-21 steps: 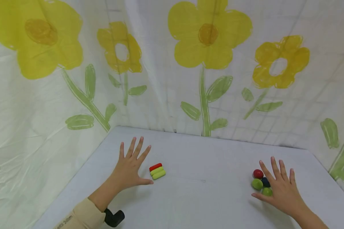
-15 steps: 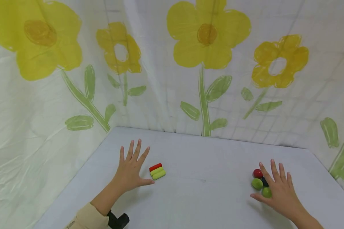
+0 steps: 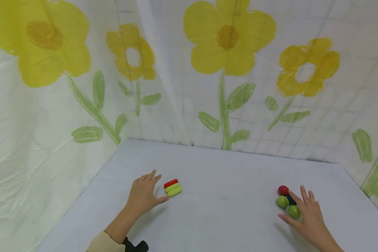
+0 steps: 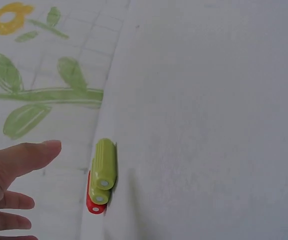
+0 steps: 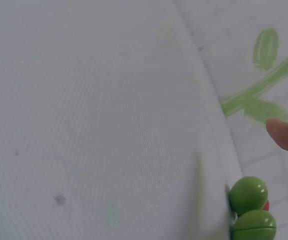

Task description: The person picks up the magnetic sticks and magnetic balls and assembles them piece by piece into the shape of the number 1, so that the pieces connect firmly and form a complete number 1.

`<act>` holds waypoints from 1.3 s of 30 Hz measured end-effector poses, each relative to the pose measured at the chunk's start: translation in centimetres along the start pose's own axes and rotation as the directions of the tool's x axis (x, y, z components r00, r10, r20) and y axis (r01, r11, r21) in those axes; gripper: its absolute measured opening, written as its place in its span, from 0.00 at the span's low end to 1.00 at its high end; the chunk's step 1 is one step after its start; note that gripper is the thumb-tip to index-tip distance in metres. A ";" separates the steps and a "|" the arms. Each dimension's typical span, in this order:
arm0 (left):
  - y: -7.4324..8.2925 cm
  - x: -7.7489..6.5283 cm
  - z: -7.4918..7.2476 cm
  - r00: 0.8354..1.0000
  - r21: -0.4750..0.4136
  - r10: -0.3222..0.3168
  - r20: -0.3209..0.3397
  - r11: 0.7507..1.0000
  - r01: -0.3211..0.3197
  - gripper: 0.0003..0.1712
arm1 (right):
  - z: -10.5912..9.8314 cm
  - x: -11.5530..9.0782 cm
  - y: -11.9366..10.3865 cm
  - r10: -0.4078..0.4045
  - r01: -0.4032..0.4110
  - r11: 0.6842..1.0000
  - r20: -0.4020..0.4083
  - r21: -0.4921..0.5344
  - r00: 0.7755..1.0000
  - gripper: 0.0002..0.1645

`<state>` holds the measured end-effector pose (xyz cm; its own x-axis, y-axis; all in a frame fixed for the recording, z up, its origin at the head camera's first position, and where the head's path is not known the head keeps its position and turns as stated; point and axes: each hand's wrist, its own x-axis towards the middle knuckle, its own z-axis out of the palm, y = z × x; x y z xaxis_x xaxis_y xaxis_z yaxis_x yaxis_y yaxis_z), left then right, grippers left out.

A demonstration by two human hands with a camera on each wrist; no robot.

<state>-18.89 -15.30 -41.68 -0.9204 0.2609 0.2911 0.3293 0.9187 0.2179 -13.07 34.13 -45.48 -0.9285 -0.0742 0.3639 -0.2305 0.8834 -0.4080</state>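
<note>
On the left of the white table, a red cylinder (image 3: 171,183) and two yellow-green cylinders (image 3: 174,191) lie side by side. They look short and ribbed, with pale dots on their ends, in the left wrist view. My left hand (image 3: 141,196) hovers just left of them, fingers bent slightly forward and thumb apart, touching none. On the right, a shiny red ball (image 3: 283,190), two green balls (image 3: 282,202) and a dark blue ball (image 3: 291,200) sit clustered. A seam crosses one green ball (image 5: 254,227). My right hand (image 3: 313,220) is beside them with thumb spread, its forefinger partly covering the blue ball.
A white cloth covers the table (image 3: 223,182). Behind it hangs a pale curtain (image 3: 176,105) painted with yellow flowers and green stems. A black device (image 3: 137,245) is strapped at my left wrist, below a beige sleeve (image 3: 107,242).
My left hand's fingers have gone from spread upright to bent forward and lower. My right hand has dropped slightly and its fingers have drawn in. The cylinders and balls have stayed put.
</note>
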 end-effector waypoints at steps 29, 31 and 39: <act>0.6 0.1 5.7 0.969 -0.653 -0.246 0.019 0.731 0.198 0.10 | 0.2 -0.9 0.5 0.627 -0.620 0.752 0.047 0.225 0.777 0.41; 0.5 0.0 5.8 0.970 -0.646 -0.244 0.013 0.738 0.195 0.09 | 0.3 -0.9 0.5 0.621 -0.614 0.758 0.048 0.220 0.783 0.41; 0.2 -0.1 6.2 0.973 -0.606 -0.232 0.004 0.773 0.187 0.09 | 0.7 -1.1 0.9 0.624 -0.623 0.751 0.074 0.218 0.778 0.38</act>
<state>-20.05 -13.28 -47.43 -0.9725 0.0423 0.2289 0.2105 0.5797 0.7872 -12.48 34.64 -46.80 -0.8877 0.4592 -0.0339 0.3423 0.6089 -0.7156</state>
